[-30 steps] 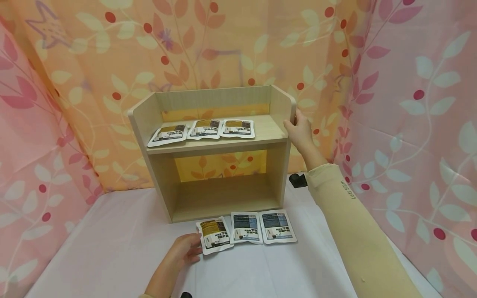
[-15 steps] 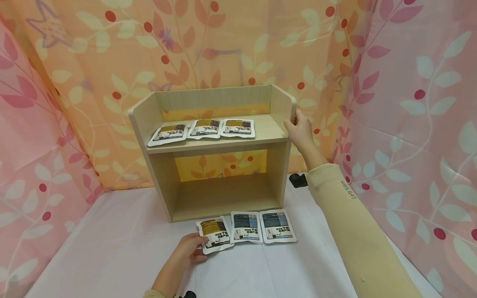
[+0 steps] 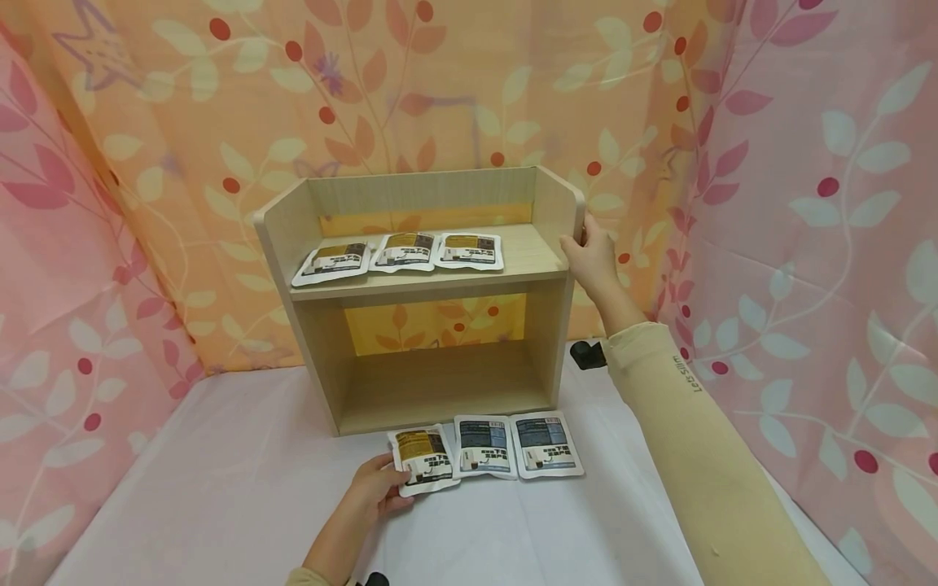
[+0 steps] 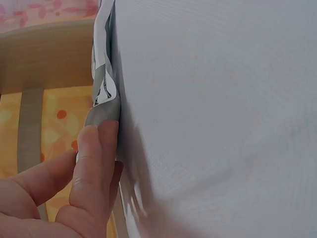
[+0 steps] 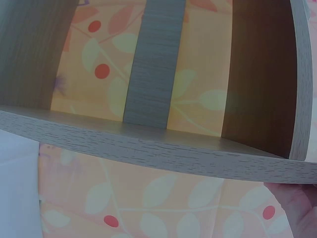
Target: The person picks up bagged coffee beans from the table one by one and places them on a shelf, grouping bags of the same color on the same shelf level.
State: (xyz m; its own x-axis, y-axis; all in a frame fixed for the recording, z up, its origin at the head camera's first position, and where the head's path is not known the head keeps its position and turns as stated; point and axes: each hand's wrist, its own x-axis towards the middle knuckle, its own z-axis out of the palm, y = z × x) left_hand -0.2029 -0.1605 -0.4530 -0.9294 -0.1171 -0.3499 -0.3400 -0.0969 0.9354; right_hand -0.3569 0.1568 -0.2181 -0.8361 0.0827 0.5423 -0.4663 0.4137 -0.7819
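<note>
My left hand (image 3: 375,486) pinches the left edge of a flat white pouch (image 3: 427,457) with a yellow and black print, thumb on top and fingers under it. Side-on in the left wrist view, the pouch (image 4: 105,111) is low over the white cloth. Two similar pouches with blue and black print, a middle one (image 3: 484,446) and a right one (image 3: 545,444), lie beside it. My right hand (image 3: 592,259) grips the right side panel of a small wooden shelf (image 3: 432,285). In the right wrist view only part of that hand (image 5: 297,203) shows, below the panel.
On the shelf's upper board lie three yellow-printed pouches, at left (image 3: 333,262), middle (image 3: 403,251) and right (image 3: 471,251). The lower compartment (image 3: 440,387) faces me. Patterned curtains (image 3: 440,89) stand behind and at both sides. A black object (image 3: 586,355) is near my right wrist.
My left hand has slid slightly right and up, its thumb now further over the yellow-printed pouch's edge. My right hand keeps its hold on the shelf.
</note>
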